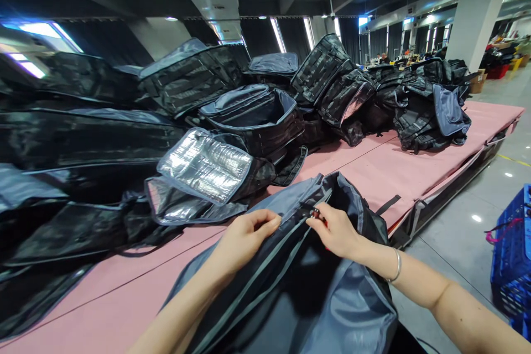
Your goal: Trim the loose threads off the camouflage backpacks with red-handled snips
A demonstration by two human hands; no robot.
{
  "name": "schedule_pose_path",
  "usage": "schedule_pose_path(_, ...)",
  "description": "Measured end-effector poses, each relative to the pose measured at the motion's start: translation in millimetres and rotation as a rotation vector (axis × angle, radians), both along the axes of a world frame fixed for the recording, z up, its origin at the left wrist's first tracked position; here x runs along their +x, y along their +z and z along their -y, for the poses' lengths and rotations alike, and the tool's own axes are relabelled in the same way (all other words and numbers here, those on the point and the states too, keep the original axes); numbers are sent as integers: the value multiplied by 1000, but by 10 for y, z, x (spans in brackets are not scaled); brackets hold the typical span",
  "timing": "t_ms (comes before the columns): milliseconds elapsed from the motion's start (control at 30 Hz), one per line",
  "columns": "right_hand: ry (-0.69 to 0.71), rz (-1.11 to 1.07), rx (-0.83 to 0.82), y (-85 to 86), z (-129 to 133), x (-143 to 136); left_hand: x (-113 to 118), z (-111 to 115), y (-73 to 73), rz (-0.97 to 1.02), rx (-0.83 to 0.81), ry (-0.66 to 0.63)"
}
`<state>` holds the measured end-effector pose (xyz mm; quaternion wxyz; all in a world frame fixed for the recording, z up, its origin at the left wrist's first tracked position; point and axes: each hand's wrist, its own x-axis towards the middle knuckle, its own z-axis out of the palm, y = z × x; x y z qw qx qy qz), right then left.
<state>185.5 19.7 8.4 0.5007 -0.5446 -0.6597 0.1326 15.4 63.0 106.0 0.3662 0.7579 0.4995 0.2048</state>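
A black backpack (286,293) with grey lining lies open in front of me, its opening facing up. Two pale-edged zipper tapes (265,272) run along its rim and come together near my right hand (338,229). That hand is closed in a pinch on the zipper there, and a small dark, reddish piece shows at the fingertips, too small to make out fully. My left hand (253,235) is closed, thumb and forefinger pinching the bag's rim a little to the left. Its other fingers are partly hidden.
Camouflage backpacks (194,74) are heaped across the pink-covered table (373,166). One with a silver foil-lined flap (207,163) lies just beyond my left hand. A blue plastic crate (512,254) stands on the floor at right, and a pillar (475,16) rises behind.
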Motion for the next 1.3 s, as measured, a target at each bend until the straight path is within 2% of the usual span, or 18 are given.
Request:
schedule_pose_path(233, -38, -25, 29, -73, -30, 2, -16, 4, -15, 34, -84, -11)
schedule_pose_path(533, -63, 146, 76, -154, -34, -41, -42, -8, -34, 39, -76, -18)
schedule_pose_path(767, -8, 312, 20, -87, 36, -48, -38, 12, -19, 48, -90, -12)
schedule_pose_path(967, 54, 364, -7, -8, 44, -77, -35, 11, -18, 26, -47, 4)
schedule_pose_path(1133, 55, 366, -13, 34, 50, -100, -43, -5, -39, 28, -37, -3)
schedule_pose_path(1300, 19, 421, 21, 1, 41, -124, -52, -3, -51, 41, -33, 1)
